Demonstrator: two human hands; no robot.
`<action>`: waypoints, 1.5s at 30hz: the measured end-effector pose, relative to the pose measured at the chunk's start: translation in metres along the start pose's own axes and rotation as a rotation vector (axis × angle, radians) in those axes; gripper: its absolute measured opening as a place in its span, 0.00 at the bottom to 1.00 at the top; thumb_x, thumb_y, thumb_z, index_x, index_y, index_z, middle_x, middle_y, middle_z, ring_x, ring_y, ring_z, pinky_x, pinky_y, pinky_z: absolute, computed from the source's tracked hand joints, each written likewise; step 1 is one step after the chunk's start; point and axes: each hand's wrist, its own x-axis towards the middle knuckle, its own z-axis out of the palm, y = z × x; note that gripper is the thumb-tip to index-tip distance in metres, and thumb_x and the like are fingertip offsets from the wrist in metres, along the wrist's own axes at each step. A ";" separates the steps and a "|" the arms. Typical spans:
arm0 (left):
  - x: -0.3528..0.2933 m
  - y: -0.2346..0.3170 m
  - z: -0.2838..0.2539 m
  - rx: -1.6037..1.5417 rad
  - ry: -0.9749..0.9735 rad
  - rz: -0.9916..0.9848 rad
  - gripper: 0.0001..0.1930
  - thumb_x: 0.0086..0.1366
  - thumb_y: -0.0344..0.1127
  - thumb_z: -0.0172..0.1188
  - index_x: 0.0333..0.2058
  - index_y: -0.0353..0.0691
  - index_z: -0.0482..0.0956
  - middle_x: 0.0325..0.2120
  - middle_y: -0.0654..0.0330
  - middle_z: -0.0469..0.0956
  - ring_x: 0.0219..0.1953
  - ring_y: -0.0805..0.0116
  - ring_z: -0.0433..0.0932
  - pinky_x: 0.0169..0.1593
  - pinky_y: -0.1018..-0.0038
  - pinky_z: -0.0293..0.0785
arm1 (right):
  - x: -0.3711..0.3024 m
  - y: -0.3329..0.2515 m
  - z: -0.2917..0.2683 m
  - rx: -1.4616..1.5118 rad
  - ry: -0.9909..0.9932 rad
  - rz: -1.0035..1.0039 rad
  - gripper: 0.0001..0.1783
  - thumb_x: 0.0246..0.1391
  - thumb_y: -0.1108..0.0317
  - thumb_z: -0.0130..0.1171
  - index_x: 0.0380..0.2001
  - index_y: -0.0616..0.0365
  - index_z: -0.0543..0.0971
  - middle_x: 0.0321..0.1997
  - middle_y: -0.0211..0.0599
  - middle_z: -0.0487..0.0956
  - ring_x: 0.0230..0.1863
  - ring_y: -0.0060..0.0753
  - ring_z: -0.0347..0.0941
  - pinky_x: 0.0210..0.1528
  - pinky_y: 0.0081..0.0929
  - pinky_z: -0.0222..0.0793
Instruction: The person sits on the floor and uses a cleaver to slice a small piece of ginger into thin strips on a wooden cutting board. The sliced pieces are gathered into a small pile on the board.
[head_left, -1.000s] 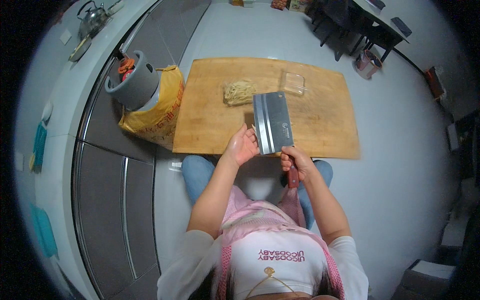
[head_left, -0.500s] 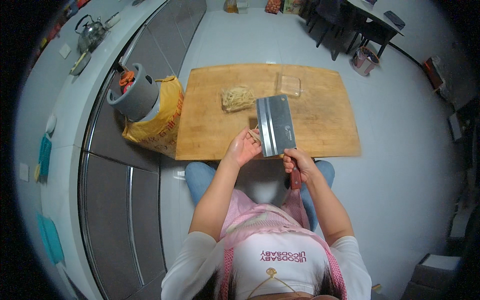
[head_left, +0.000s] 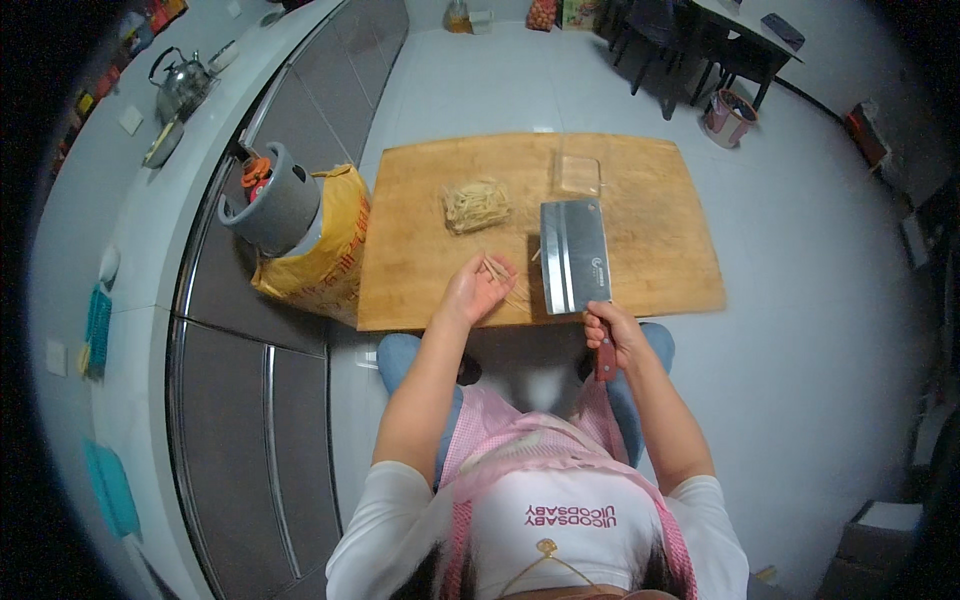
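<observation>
My left hand [head_left: 475,292] is turned palm up over the near edge of the wooden board [head_left: 665,235], fingers curled around a few pale, thin vegetable strips [head_left: 494,267]. To its right, my right hand [head_left: 618,335] grips the red-brown handle of a cleaver [head_left: 575,255]. The broad blade lies nearly flat above the wood, with a dark shadow along its left side and a small pale piece beside it. A heap of similar cut strips [head_left: 475,206], seemingly in a clear container, sits farther back on the left. Behind the blade stands a clear plastic box [head_left: 578,176].
Left of the board are a grey gas cylinder [head_left: 275,210] and a yellow sack [head_left: 325,270]. Along the far left runs a counter [head_left: 135,330] bearing a kettle [head_left: 182,82]. A waste bin [head_left: 730,118] stands on the floor at the far right.
The cleaver and my right hand have shifted slightly right, away from my left hand. My left hand has turned more palm up, with the strips showing more plainly in its fingers.
</observation>
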 end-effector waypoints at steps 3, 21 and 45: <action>0.011 0.026 0.027 0.264 0.064 0.154 0.18 0.71 0.46 0.45 0.42 0.33 0.70 0.36 0.51 0.74 0.39 0.56 0.75 0.47 0.61 0.74 | -0.007 0.000 -0.013 0.008 0.030 -0.023 0.09 0.58 0.66 0.54 0.27 0.53 0.66 0.18 0.26 0.67 0.14 0.19 0.61 0.16 0.21 0.60; 0.100 0.124 0.092 1.523 0.335 0.420 0.29 0.69 0.57 0.44 0.48 0.33 0.73 0.45 0.55 0.74 0.45 0.64 0.72 0.52 0.67 0.65 | -0.032 0.005 -0.030 0.056 0.091 -0.081 0.08 0.56 0.67 0.54 0.28 0.52 0.66 0.19 0.27 0.67 0.15 0.19 0.61 0.17 0.21 0.62; 0.018 -0.031 0.056 0.312 -0.079 -0.205 0.33 0.71 0.57 0.33 0.53 0.28 0.65 0.50 0.44 0.72 0.53 0.52 0.73 0.55 0.58 0.71 | -0.029 0.020 -0.013 0.094 -0.105 0.005 0.08 0.58 0.66 0.53 0.28 0.53 0.67 0.18 0.26 0.66 0.16 0.19 0.61 0.17 0.21 0.60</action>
